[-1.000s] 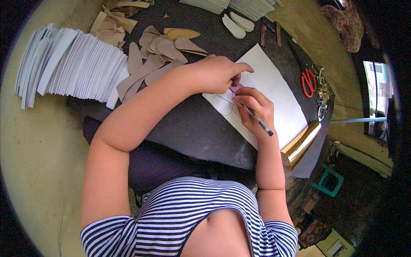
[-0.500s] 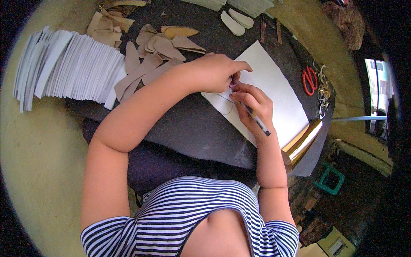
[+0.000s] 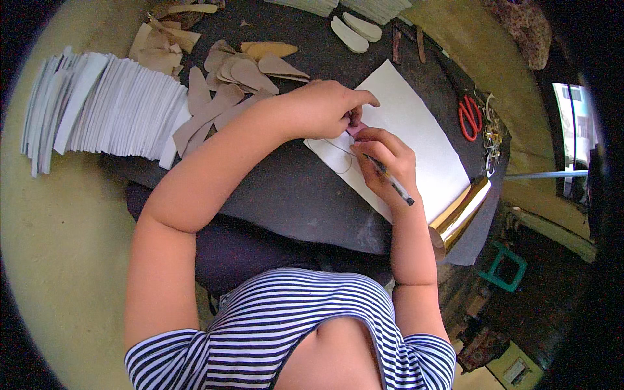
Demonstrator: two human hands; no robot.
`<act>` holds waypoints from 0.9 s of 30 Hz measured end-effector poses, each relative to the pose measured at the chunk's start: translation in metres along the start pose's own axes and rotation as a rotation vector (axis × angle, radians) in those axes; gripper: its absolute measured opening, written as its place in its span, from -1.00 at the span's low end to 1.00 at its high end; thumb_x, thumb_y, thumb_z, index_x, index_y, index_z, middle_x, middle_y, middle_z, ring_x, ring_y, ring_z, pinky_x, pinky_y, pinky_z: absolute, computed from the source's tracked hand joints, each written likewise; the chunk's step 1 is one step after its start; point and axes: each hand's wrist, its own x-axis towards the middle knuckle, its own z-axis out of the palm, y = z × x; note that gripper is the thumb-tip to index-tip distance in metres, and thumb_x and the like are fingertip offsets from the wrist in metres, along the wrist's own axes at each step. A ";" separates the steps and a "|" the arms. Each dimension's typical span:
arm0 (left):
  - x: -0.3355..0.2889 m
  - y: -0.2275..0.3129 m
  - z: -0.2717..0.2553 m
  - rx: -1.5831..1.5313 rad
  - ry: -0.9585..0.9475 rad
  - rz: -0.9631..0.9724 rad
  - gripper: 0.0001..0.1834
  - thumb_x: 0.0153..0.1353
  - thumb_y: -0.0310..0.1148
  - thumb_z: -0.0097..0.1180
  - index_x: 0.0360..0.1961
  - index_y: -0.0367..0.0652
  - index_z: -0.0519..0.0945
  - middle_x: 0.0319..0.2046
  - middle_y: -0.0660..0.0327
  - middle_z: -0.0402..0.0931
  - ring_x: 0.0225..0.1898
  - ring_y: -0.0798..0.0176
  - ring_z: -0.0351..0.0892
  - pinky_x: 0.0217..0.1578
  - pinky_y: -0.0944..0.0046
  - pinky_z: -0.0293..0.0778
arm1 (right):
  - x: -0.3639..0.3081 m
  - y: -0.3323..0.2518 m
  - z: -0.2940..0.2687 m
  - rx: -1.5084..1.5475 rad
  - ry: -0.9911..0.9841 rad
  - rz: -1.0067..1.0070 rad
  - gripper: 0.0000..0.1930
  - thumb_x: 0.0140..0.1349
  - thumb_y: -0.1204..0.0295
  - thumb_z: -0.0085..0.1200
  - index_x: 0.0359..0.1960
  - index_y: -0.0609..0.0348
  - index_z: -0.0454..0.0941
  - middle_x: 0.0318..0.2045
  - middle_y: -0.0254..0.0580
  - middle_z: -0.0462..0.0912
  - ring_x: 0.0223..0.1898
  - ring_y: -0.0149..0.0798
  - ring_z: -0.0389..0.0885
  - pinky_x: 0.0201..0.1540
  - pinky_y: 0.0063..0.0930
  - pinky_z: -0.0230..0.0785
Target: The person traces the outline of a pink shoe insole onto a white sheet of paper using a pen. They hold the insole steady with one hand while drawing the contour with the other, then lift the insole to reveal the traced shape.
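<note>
A white sheet lies slanted on the dark table, its near right end curling into a gold roll. My right hand is closed around a pen, with the tip down at the sheet by a small pink piece. Over that piece bends my left hand, index finger stretched out and the other fingers curled down onto it. Most of the pink piece is hidden by the fingers. A thin curved outline is drawn on the sheet just left of my right hand.
Stacked white strips stand at the left beside brown sole-shaped pieces. Two pale insoles lie at the far edge. On the right are red-handled scissors and a tangle of gold scraps. A green stool stands below.
My right hand and the pen have shifted very slightly to the right, and more of the pink piece shows. My left hand stays in place over it.
</note>
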 end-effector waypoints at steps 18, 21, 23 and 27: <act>0.001 -0.002 -0.001 0.020 -0.033 -0.001 -0.44 0.07 -0.53 0.07 0.17 -0.07 0.43 -0.22 0.03 0.64 -0.15 -0.03 0.64 -0.08 0.03 0.51 | 0.006 -0.004 0.005 -0.054 0.012 0.023 -0.77 -0.05 0.63 0.29 -0.35 0.10 0.55 -0.25 -0.18 0.68 -0.28 -0.14 0.69 -0.28 -0.38 0.56; -0.004 0.007 0.001 0.174 -0.020 -0.049 -0.49 0.09 -0.45 0.11 0.14 -0.02 0.46 -0.11 0.08 0.59 -0.02 0.02 0.56 -0.03 -0.07 0.40 | 0.006 -0.007 0.004 -0.027 0.014 0.054 -0.76 -0.05 0.62 0.29 -0.34 0.09 0.56 -0.24 -0.20 0.68 -0.27 -0.14 0.69 -0.27 -0.38 0.55; -0.008 0.011 0.000 0.306 0.004 -0.070 -0.56 0.11 -0.38 0.14 0.08 0.00 0.50 -0.05 0.14 0.54 0.07 0.05 0.48 0.01 -0.13 0.32 | 0.007 -0.008 0.003 -0.024 0.008 0.054 -0.76 -0.05 0.63 0.29 -0.33 0.10 0.56 -0.24 -0.19 0.68 -0.28 -0.13 0.69 -0.27 -0.38 0.55; -0.011 0.015 -0.009 0.451 0.010 -0.104 -0.70 0.12 -0.24 0.16 -0.10 0.00 0.57 -0.05 0.23 0.46 0.12 0.09 0.38 0.03 -0.15 0.23 | 0.013 -0.015 0.000 0.009 0.015 0.077 -0.76 -0.06 0.64 0.28 -0.35 0.10 0.56 -0.24 -0.19 0.68 -0.28 -0.13 0.68 -0.27 -0.38 0.55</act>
